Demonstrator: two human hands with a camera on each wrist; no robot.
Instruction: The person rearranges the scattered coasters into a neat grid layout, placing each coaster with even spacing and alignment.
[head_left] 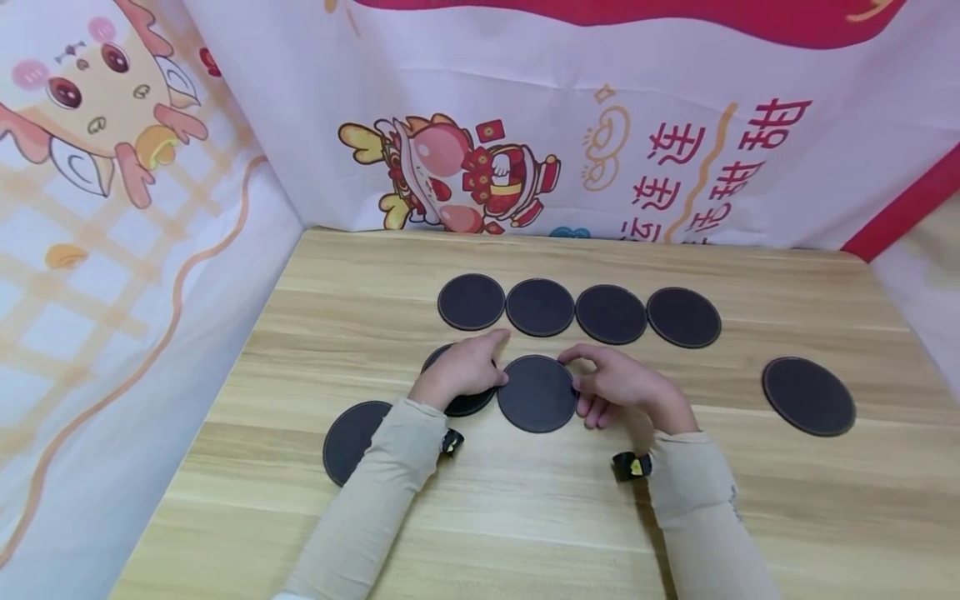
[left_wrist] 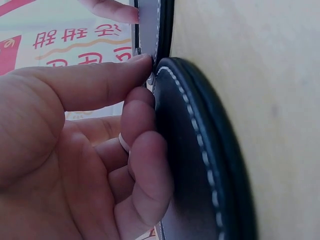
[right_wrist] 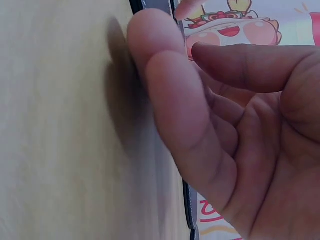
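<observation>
Low over the wooden tabletop, my two hands flank a round black coaster [head_left: 537, 394] with pale edge stitching. My left hand [head_left: 465, 368] overlaps another black coaster [left_wrist: 187, 165], and its thumb reaches the spot where the two coasters meet. In the left wrist view its other fingers are bent against that nearer coaster's face. My right hand [head_left: 618, 382] is at the middle coaster's right side, index fingertip by the upper rim and thumb by the right rim. Its remaining fingers curve loosely near the table, with the thumb apart from them in the right wrist view.
Behind the hands, a row of several black coasters [head_left: 542, 307] lies nearly edge to edge. One coaster [head_left: 808, 397] sits apart at the right, another [head_left: 352, 437] is partly hidden by the left sleeve. Printed white cloth [head_left: 480, 83] hangs at the table's back and left.
</observation>
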